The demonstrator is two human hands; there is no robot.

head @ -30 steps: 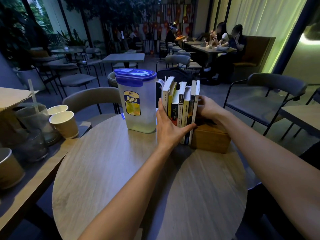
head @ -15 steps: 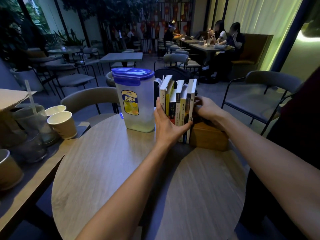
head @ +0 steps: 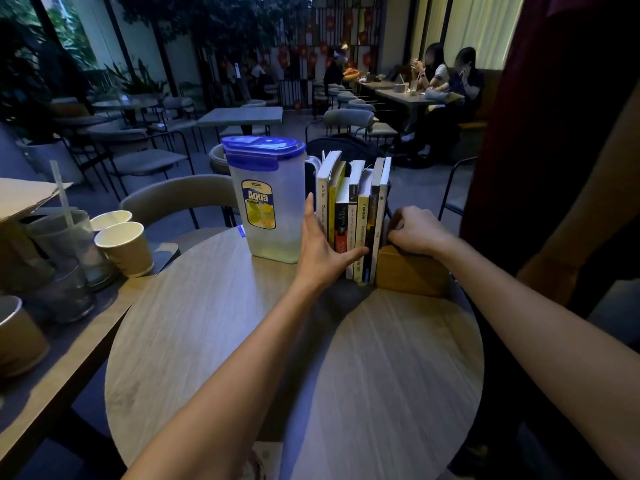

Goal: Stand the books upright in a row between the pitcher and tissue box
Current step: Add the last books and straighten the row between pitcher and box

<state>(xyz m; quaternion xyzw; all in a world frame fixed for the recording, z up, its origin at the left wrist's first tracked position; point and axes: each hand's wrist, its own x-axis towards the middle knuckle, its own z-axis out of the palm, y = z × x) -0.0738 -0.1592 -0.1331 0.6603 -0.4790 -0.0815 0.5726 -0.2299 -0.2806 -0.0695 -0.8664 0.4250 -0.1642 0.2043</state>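
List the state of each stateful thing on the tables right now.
Clear plastic pitcher with blue lid: lid shut, upright.
Row of paperback books: upright, between pitcher and box.
Wooden tissue box: against the row's right end.
Left hand: open, flat against the row's left side.
Right hand: curled on the tissue box.
Two paper cups: upright, apparently empty.

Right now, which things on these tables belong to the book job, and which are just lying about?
Job: books, pitcher, tissue box, left hand, right hand.
Lying about: paper cups, plastic cup with straw, cardboard.
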